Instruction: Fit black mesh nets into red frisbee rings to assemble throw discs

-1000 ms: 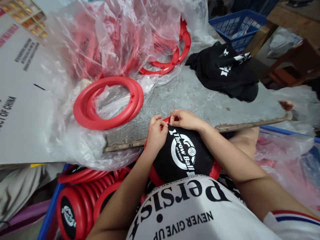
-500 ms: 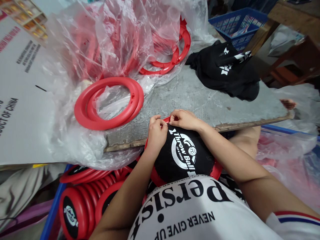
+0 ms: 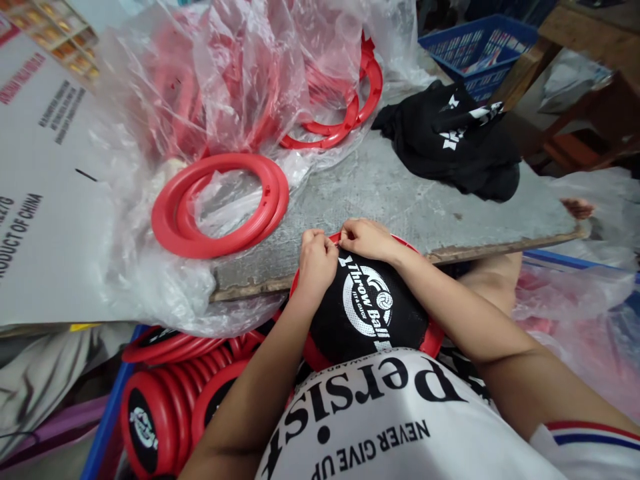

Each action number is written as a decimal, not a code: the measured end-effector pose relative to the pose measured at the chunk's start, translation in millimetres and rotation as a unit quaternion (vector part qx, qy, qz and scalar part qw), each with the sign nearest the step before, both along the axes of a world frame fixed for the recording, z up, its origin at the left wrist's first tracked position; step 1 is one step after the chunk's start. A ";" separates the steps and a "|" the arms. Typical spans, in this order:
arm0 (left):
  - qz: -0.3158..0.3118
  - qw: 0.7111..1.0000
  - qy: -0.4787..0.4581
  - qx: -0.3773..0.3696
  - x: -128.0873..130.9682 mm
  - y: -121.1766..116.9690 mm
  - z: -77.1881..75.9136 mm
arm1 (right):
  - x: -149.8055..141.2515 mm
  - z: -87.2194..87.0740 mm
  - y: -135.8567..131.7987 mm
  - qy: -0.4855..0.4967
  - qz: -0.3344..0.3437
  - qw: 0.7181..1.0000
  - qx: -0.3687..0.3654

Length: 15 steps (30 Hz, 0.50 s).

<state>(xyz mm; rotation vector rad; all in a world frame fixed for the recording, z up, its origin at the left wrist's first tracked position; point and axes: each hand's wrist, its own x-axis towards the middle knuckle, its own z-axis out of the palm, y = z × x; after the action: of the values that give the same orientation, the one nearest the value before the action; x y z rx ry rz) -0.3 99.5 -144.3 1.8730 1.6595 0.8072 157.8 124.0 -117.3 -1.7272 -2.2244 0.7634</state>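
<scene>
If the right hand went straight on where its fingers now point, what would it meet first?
Most likely the left hand: the right hand points across to it at the red rim of the black disc. The two look close, but depth is unclear.

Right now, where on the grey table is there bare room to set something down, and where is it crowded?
Bare tabletop lies between the overlapping red rings and the black cloth, beyond the right hand. More runs between the cloth and the near edge. The far left is crowded: plastic over more red rings.
</scene>
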 end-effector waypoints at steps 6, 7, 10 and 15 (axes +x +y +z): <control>-0.034 0.990 0.081 0.114 -24.1 -38.8 27.6 | 22.1 0.6 2.7 0.029 0.003 0.999 -0.022; -0.043 0.983 0.131 0.124 -27.9 -47.1 31.5 | 28.5 0.3 3.0 0.037 -0.012 0.999 -0.028; -0.079 0.958 0.250 0.116 -31.5 -62.4 35.5 | 46.4 -0.5 4.8 0.065 -0.052 0.996 -0.035; -0.087 0.954 0.244 0.151 -18.8 -53.1 29.0 | 56.6 -0.8 6.8 0.067 -0.095 0.993 -0.013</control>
<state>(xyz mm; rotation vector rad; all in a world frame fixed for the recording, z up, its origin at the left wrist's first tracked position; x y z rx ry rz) -19.2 46.4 -115.2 2.5571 1.6785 0.5782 214.4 130.8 -118.1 -1.8104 -1.9399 0.8393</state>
